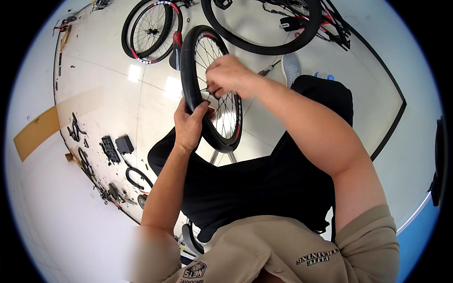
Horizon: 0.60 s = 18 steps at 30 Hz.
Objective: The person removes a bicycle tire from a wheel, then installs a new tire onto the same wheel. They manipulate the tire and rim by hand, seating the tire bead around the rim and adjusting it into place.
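A bicycle wheel (189, 61) with a black tire and a black rim with red and white marks stands upright between my knees. My left hand (188, 123) grips the tire on its near left side, thumb over the rim and fingers around it. At the hub (211, 91), my right hand (228, 75) is closed, its fingers curled and slightly blurred. Whatever those fingers pinch at the axle is hidden.
Other bicycle wheels (134, 33) lie at the far left, with a red and black saddle (176, 51) beside them. A partly assembled bicycle (330, 28) lies at the far right. An open black tool case (110, 150) and scattered parts are on the left floor. My grey shoe (291, 67) is ahead.
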{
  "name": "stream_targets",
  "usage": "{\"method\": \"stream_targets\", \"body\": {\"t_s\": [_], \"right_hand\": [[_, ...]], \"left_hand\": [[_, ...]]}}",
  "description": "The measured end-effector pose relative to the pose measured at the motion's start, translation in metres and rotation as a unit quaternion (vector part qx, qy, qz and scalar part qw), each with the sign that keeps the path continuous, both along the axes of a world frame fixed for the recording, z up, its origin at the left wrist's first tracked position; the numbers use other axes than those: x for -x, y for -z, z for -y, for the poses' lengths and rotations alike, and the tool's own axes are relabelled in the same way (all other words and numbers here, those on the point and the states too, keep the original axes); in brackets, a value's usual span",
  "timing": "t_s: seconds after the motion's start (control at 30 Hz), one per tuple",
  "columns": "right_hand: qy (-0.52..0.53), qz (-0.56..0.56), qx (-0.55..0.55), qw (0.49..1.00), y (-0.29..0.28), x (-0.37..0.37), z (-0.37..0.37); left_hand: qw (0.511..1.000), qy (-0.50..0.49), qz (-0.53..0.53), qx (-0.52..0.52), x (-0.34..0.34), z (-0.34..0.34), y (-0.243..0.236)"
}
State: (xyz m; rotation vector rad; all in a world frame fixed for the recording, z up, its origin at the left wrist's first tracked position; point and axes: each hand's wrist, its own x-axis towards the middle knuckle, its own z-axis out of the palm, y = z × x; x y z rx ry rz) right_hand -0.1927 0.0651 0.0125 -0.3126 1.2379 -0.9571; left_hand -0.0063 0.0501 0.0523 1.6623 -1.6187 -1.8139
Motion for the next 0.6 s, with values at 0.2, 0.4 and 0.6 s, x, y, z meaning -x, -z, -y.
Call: {"method": "stream_targets", "body": {"t_s": [0.2, 0.4, 0.6], "right_hand": [[-0.149, -0.037, -0.068, 0.986, 0.024, -0.068, -0.028], [-0.348, -0.131, 0.117, 0.921, 0.064, -0.103, -0.073], [-0.266, -0.116, 0.153, 0.945, 0.084, -0.096, -0.060]], "left_hand": [[0.989, -0.096, -0.007, 0.108, -0.001, 0.008, 0.024], [0.990, -0.134, -0.023, 0.042, 0.023, 0.071, 0.019], [0.992, -0.116, -0.058, 0.001, 0.038, 0.113, 0.025]]}}
